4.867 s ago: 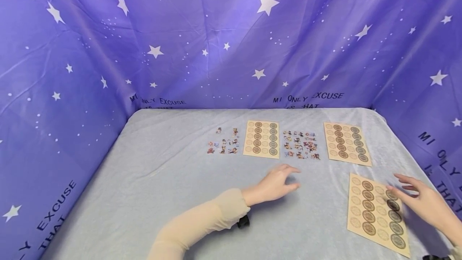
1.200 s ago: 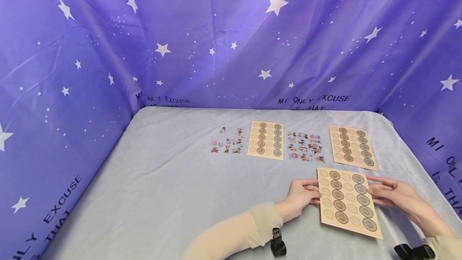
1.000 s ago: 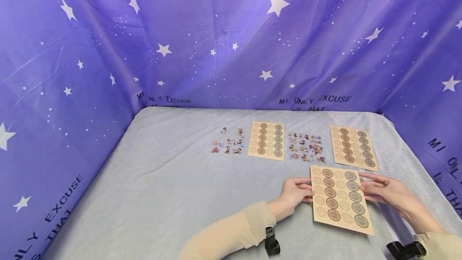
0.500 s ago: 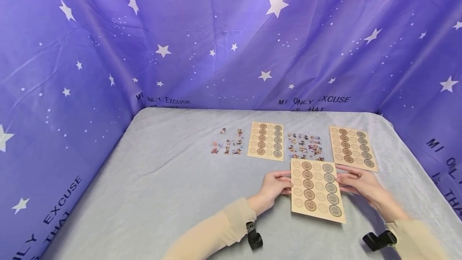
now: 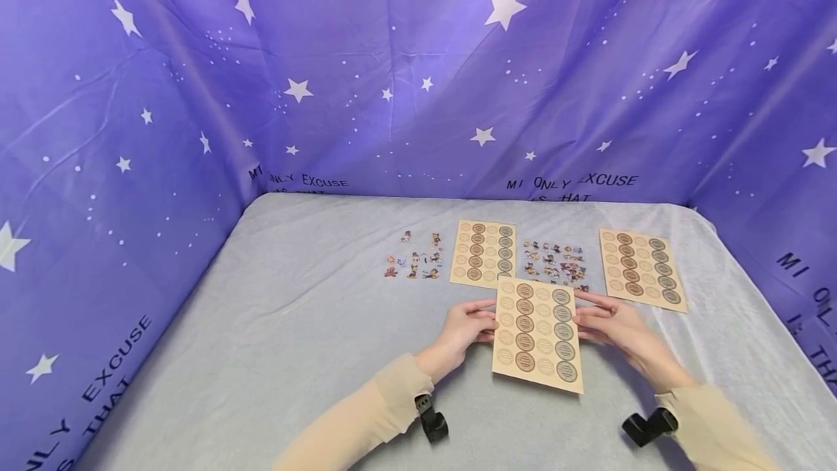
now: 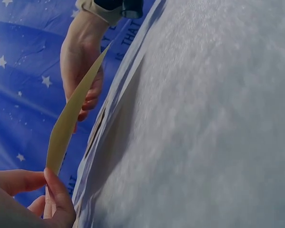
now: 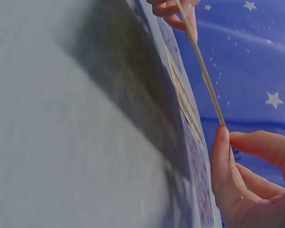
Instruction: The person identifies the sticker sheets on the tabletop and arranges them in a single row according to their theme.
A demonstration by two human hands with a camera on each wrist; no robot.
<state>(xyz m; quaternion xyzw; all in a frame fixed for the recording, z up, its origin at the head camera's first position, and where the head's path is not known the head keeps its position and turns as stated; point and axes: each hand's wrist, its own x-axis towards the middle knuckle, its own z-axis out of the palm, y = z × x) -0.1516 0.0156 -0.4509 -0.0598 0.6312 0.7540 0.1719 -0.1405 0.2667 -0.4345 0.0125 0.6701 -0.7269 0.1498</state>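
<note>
- A bench [image 5: 281,333] with rounded far corners lies in front of me, draped in pale grey-blue cloth with a soft, plush nap and a few faint creases.
- Purple-blue curtain [image 5: 366,42] rises behind it and along both sides, slightly glossy and folded, scattered with white five-pointed stars and dots; black capitals near the bottom include "ONLY EXCUSE".
- A person's left hand [image 5: 461,333] and right hand [image 5: 621,329] hold a tan sheet [image 5: 543,336] between them, lifted off the near middle of the bench; the wrist views show shadow on the cloth beneath.
- Fingers on both hands are closed in a pinch, one hand at each side edge of that sheet.
- The held sheet is thin, matte and rectangular, with four columns of five coin-like circles: pale, brown, pale, dark grey. Edge-on it is a narrow strip.
- Behind it lie two matching sheets, the middle one [image 5: 484,249] and the right-hand one [image 5: 644,267].
- Small colourful cartoon figures stand in rows on the left sticker sheet [image 5: 414,260] and the right sticker sheet [image 5: 554,256]; cloth shows between them.
- Beige sleeves [image 5: 366,409] cover both arms, each with a black strap [image 5: 431,424] at the wrist.
</note>
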